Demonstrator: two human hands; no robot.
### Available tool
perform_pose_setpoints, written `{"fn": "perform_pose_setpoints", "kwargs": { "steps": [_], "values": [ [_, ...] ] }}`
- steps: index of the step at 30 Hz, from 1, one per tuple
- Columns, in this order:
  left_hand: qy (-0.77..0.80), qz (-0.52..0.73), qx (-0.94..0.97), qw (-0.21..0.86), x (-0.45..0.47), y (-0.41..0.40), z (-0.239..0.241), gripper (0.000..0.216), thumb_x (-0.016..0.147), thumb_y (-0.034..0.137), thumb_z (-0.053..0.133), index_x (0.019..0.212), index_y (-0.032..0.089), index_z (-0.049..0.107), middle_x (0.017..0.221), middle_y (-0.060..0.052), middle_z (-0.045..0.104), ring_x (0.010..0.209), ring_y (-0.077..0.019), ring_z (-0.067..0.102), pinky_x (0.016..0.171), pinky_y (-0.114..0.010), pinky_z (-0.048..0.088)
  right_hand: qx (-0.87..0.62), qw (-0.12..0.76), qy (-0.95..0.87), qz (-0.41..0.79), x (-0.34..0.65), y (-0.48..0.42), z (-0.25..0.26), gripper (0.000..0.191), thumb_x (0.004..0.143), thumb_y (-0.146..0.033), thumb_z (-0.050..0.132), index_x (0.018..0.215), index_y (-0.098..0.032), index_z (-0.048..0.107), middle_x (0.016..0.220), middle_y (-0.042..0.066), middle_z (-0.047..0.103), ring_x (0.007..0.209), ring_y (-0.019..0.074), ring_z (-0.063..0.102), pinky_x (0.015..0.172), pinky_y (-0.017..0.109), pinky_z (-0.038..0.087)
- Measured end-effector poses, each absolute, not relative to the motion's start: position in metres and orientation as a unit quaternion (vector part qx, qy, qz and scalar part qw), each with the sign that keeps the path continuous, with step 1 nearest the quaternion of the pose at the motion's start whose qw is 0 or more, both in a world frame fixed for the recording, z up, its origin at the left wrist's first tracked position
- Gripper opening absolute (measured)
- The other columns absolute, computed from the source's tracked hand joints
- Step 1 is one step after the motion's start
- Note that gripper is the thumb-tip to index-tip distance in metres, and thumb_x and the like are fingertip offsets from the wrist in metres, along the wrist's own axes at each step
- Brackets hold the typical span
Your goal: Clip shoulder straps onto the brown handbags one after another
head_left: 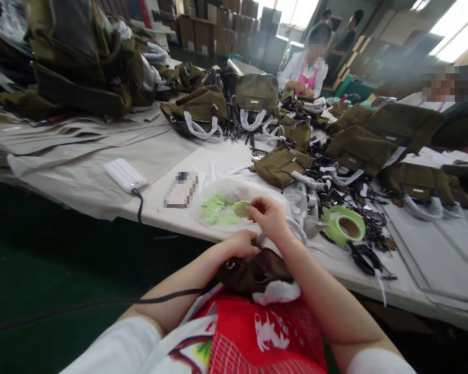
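My right hand point(268, 215) pinches a light green paper piece point(242, 209) between thumb and fingers, over a clear plastic bag point(253, 188). More pale green pieces point(218, 210) lie in a loose heap inside that bag. Lower down, my left hand point(242, 244) is closed on the upper edge of a dark brown bag point(253, 272). This bag rests on my lap against the table edge, with a metal ring and a white wrapped part showing. What lies under the left fingers is partly hidden.
A white power bank point(124, 175) with a black cable and a phone point(181, 190) lie to the left. At right are a roll of green tape point(343, 225) and a black strap coil point(365, 258). Olive handbags point(283, 165) crowd the table; co-workers sit beyond.
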State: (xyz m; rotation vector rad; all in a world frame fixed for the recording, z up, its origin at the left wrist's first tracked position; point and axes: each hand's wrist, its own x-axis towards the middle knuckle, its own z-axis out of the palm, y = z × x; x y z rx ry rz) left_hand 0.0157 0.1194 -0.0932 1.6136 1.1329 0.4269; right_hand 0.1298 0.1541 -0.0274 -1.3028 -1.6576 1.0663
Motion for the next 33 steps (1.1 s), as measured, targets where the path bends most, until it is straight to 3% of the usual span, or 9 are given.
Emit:
{"fn": "perform_pose_setpoints", "kwargs": {
  "steps": [3,6,10,15,22,29,33],
  "values": [
    [0.424,0.221,0.645,0.596,0.008,0.115,-0.084,0.028,0.064,0.037,0.073,0.082,0.016,0.066,0.066,0.002,0.059,0.061,-0.014,0.052,0.059,-0.025,0.043,-0.482,0.446,-0.52,0.547,0.153,0.118,-0.027,0.031,0.073,-0.042,0.073,0.092,-0.02,0.066,0.064,-0.004,0.063,0.048,0.0103,0.056,0.046,0.022,0.045],
    [0.387,0.344,0.522,0.678,0.005,0.112,-0.076,0.035,0.075,0.045,0.059,0.093,0.015,0.065,0.081,-0.002,0.064,0.072,-0.0149,0.058,0.068,-0.026,0.048,-0.513,0.449,-0.445,0.581,0.166,0.095,-0.037,0.033,0.068,-0.042,0.077,0.09,-0.019,0.068,0.063,-0.003,0.064,0.047,0.009,0.054,0.044,0.02,0.044],
    [0.402,0.404,0.49,0.659,0.008,0.112,-0.069,0.046,0.081,0.059,0.051,0.085,0.014,0.063,0.068,0.001,0.059,0.061,-0.0114,0.055,0.059,-0.023,0.047,-0.535,0.462,-0.402,0.582,0.168,0.086,-0.055,0.033,0.067,-0.042,0.077,0.089,-0.018,0.069,0.059,-0.003,0.065,0.046,0.0091,0.054,0.044,0.019,0.044],
    [0.459,0.366,0.521,0.62,0.012,0.113,-0.059,0.044,0.074,0.058,0.066,0.07,0.015,0.059,0.057,0.003,0.055,0.049,-0.0094,0.052,0.045,-0.02,0.043,-0.545,0.466,-0.465,0.52,0.17,0.084,-0.063,0.028,0.074,-0.039,0.072,0.094,-0.019,0.072,0.076,0.001,0.072,0.055,0.012,0.06,0.052,0.024,0.052],
    [0.462,0.34,0.472,0.669,0.009,0.114,-0.05,0.046,0.066,0.057,0.074,0.068,0.013,0.061,0.057,0.0,0.062,0.046,-0.0084,0.054,0.042,-0.018,0.044,-0.539,0.428,-0.646,0.329,0.18,0.078,-0.057,0.019,0.085,-0.028,0.064,0.101,-0.022,0.073,0.094,0.005,0.072,0.081,0.0172,0.066,0.075,0.029,0.055],
    [0.473,0.335,0.482,0.657,0.011,0.113,-0.051,0.045,0.067,0.056,0.073,0.067,0.014,0.059,0.056,0.001,0.06,0.046,-0.008,0.053,0.042,-0.018,0.044,-0.541,0.422,-0.671,0.281,0.182,0.079,-0.049,0.01,0.083,-0.026,0.066,0.088,-0.02,0.071,0.106,0.006,0.064,0.061,0.0088,0.057,0.063,0.025,0.052],
    [0.485,0.335,0.493,0.64,0.011,0.12,-0.056,0.044,0.071,0.056,0.07,0.067,0.014,0.058,0.056,0.0,0.059,0.046,-0.0097,0.054,0.043,-0.02,0.046,-0.521,0.44,-0.667,0.301,0.185,0.077,-0.042,0.005,0.079,-0.025,0.068,0.077,-0.02,0.068,0.097,0.004,0.066,0.059,0.0086,0.054,0.059,0.024,0.049]
  ]
}}
